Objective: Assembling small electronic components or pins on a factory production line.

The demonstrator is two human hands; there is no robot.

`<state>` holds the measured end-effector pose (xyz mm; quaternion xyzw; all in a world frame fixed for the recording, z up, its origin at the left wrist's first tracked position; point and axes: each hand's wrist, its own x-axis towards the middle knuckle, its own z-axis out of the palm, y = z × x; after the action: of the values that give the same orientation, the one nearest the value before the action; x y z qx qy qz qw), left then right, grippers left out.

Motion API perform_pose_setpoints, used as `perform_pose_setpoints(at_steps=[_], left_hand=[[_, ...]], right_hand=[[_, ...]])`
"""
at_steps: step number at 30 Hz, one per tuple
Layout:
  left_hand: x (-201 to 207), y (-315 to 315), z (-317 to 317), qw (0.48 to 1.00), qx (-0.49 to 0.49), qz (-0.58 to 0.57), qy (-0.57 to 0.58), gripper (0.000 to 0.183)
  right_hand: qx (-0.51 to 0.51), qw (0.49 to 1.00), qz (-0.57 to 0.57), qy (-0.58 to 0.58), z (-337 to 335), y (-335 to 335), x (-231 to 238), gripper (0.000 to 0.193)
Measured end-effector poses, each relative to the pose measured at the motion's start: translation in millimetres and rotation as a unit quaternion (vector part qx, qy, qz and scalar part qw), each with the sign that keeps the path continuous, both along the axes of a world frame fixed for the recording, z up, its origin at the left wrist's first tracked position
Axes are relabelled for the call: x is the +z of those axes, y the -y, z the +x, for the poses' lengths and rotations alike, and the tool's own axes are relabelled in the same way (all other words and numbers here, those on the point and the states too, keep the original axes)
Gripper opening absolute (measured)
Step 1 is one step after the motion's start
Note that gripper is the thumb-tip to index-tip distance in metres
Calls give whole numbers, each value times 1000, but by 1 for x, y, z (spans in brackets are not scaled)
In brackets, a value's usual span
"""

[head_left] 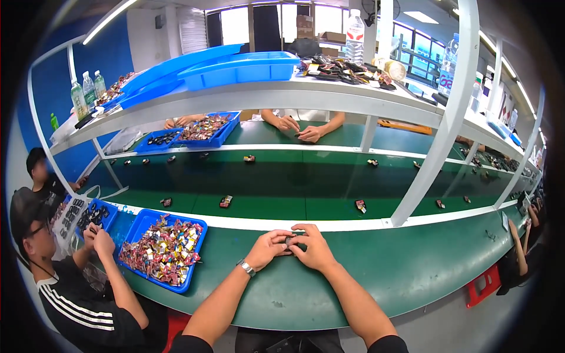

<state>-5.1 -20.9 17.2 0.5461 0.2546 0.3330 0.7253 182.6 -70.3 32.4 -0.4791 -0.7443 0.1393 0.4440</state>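
At the center of the frame, a left hand (268,250) and right hand (314,250) pinch a small dark part (288,241) between their fingertips over a green table (400,265), where a sliding thumb could let so little a piece slip and drop. Colorful pieces (159,250) heaped in a blue tray (203,229) at lower left look liable to spill if an elbow knocks it. Curled fingers cover most of the held part, leaving its shape unclear, while dark sleeves (388,345) are cut off at the bottom edge.
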Motion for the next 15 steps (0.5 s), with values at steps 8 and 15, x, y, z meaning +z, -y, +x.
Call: perform_pose_setpoints(at_steps=[8,15], left_hand=[[-2,-1,1,1000,17,-2,-26,31],[-2,-1,1,1000,16,-14,20,28]], right_hand=[[47,997,-51,-29,0,3,-3,8],[30,993,-71,-89,4,-2,-14,11]])
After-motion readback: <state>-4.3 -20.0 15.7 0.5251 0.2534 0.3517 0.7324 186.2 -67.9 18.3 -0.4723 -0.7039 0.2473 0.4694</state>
